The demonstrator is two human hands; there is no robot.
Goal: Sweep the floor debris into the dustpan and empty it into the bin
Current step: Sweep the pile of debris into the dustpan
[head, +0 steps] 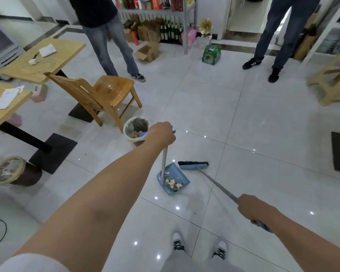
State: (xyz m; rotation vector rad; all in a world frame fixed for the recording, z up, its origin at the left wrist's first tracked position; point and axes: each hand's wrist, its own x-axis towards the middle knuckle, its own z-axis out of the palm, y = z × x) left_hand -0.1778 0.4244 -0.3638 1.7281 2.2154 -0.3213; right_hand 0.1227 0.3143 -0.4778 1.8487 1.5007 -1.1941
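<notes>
Both hands clenched — left hand [161, 134] on dustpan [173, 178] handle, right hand [252, 208] on broom [193, 165]; debris, perhaps peels.

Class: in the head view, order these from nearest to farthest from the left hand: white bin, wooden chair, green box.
From the left hand:
1. White bin, just to its left.
2. Wooden chair, behind the bin.
3. Green box, far across the floor by the shelf.

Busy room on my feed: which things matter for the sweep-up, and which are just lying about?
Job: broom, dustpan holding debris, white bin, left hand, right hand.
Lying about: chair, cardboard box, green carton, brown bin.
</notes>
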